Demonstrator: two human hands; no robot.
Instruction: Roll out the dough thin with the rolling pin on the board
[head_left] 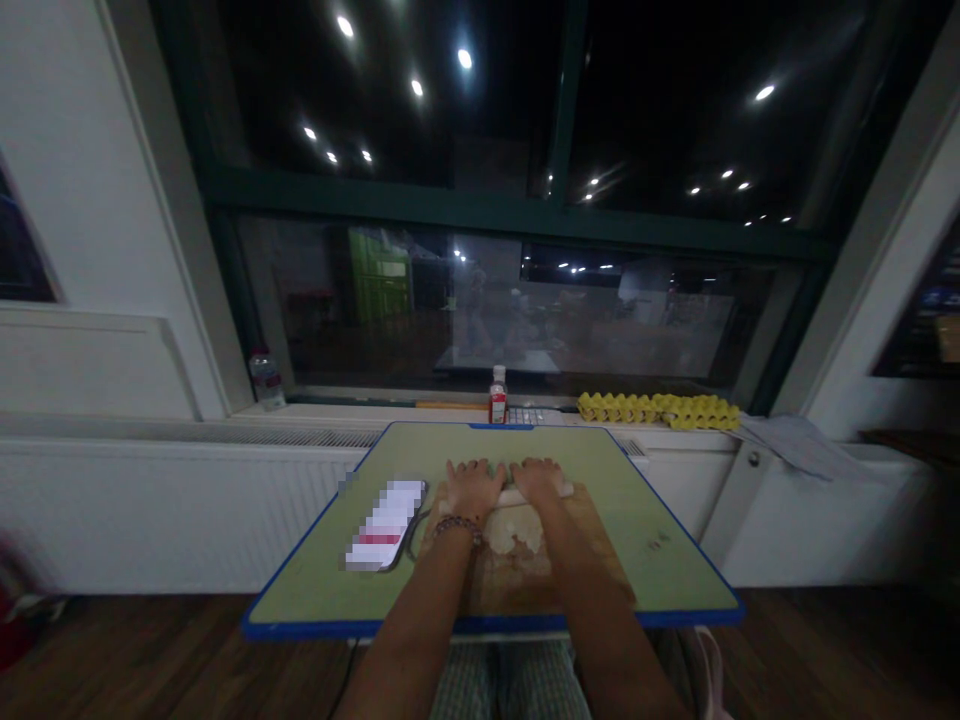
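A pale rolling pin [513,496] lies crosswise near the far side of a wooden board [517,585]. My left hand [474,488] is over its left end, fingers curved across it, and a beaded bracelet [459,524] circles that wrist. Over the right part of the pin is my right hand [538,480], fingers bent forward; a short tip of the pin shows beyond it. A thin, uneven-edged sheet of dough [514,530] lies flat on the board, just on the near side of the pin. Both palms hide much of the pin.
The board rests on a light green folding table [660,580] with a blue rim. A phone [386,525] lies left of the board. On the sill stand a red-labelled bottle [498,397], yellow egg trays [658,410] and a clear bottle [266,380].
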